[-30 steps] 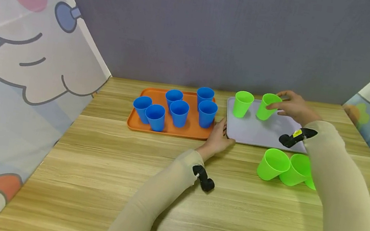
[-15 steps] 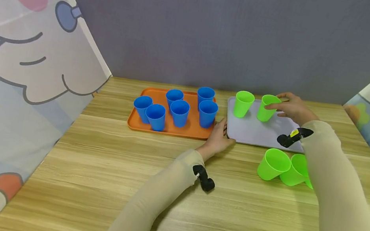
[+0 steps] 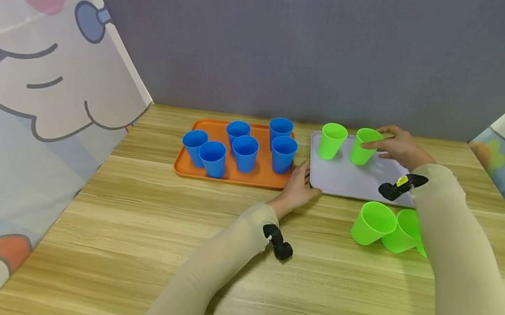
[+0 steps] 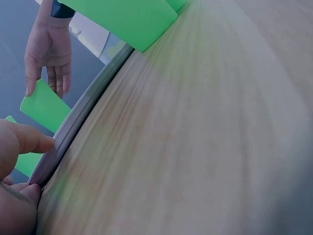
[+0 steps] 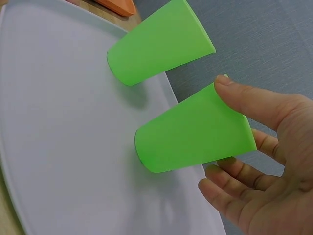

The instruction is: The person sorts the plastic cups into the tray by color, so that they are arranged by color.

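Plainly bright green cup (image 3: pixel 363 146), upright.

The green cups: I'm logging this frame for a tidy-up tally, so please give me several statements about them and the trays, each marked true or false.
1. Two green cups stand upright on the grey tray. True: one and another.
2. The right hand touches the right-hand green cup on the tray. True.
3. The left hand holds a blue cup. False: it rests at the grey tray's near left corner.
4. The orange tray carries four blue cups. False: six.
5. The green cups off the tray stand upright. False: they lie tipped on the table.
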A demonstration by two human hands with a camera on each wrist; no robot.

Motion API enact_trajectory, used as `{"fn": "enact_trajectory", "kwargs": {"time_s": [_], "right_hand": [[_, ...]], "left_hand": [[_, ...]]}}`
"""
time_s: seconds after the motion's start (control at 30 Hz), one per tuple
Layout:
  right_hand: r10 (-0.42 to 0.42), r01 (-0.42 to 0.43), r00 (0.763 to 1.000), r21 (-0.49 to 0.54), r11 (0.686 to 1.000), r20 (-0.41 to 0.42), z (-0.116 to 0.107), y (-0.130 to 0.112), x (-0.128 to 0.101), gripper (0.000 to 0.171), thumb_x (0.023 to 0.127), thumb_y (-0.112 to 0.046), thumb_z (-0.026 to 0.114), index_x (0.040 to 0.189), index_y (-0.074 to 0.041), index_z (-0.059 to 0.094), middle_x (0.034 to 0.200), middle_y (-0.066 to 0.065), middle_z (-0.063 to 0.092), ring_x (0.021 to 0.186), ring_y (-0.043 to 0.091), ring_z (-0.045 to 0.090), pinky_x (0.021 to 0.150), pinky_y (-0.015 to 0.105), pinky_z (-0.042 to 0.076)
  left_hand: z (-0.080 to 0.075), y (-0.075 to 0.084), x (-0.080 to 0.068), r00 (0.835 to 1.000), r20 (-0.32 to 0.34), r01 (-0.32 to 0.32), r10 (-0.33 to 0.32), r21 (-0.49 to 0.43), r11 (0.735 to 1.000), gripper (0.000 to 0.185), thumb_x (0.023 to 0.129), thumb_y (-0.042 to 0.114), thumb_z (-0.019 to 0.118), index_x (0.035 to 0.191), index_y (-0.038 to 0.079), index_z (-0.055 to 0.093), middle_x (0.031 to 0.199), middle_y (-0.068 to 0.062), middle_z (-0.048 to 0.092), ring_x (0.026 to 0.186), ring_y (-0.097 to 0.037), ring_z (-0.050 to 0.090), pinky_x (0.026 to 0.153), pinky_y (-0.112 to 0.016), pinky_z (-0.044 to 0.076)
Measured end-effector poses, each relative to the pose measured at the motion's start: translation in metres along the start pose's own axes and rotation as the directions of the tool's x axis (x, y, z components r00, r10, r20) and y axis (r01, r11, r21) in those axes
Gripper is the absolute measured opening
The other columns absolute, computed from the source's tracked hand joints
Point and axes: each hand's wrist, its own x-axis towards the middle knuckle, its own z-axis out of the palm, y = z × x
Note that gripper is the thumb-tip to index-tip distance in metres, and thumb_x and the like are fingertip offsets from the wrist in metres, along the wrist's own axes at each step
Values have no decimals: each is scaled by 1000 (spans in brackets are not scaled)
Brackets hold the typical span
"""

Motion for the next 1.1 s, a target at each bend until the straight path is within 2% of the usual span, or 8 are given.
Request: {"fn": "enact_trajectory", "kwargs": {"time_s": [0.17, 0.4, 0.77, 1.03, 1.1], "right_hand": [[3, -3, 1000, -6, 1000, 15, -1, -3, -3, 93, 93, -26, 72, 155, 4, 10, 149, 29, 24, 134, 49, 34, 113, 52, 33], [10, -9, 1000, -27, 1000, 24, -3, -2, -1, 95, 93, -27, 72, 155, 5, 8, 157, 32, 11, 138, 48, 28, 114, 52, 31], [0, 0, 1000, -102, 995, -4, -13, -4, -12, 102, 91, -35, 73, 156, 6, 6, 158, 31, 11, 138, 45, 27, 116, 55, 26], [-47, 46, 999, -105, 993, -4, -24, -3, -26, 101, 92, -34, 71, 156, 6, 5, 153, 33, 19, 135, 41, 30, 114, 54, 30], [-61, 62, 998, -120, 991, 6, -27, -4, -31, 98, 93, -33, 69, 156, 6, 5, 152, 33, 21, 131, 38, 34, 111, 46, 38]], "left_hand": [[0, -1, 1, 1000, 0, -13, 13, -5, 1000, 87, 84, -6, 71, 156, -1, 24, 154, -18, 35, 139, -27, 40, 108, -24, 39], [1, -3, 2, 1000, -1, 0, 0, -19, 1000, 88, 84, -7, 72, 156, -1, 22, 154, -17, 37, 139, -26, 41, 108, -24, 39], [0, 0, 0, 1000, -3, 21, -21, -16, 1000, 89, 84, -7, 70, 156, -4, 19, 154, -21, 36, 140, -28, 40, 109, -25, 38], [1, 0, 0, 1000, -17, 19, -19, -26, 999, 90, 82, -8, 71, 156, -4, 20, 152, -21, 38, 139, -28, 41, 109, -25, 38], [1, 0, 0, 1000, -17, 14, -14, -24, 1000, 90, 82, -8, 71, 156, -4, 20, 152, -21, 38, 139, -28, 41, 109, -25, 38]]}}
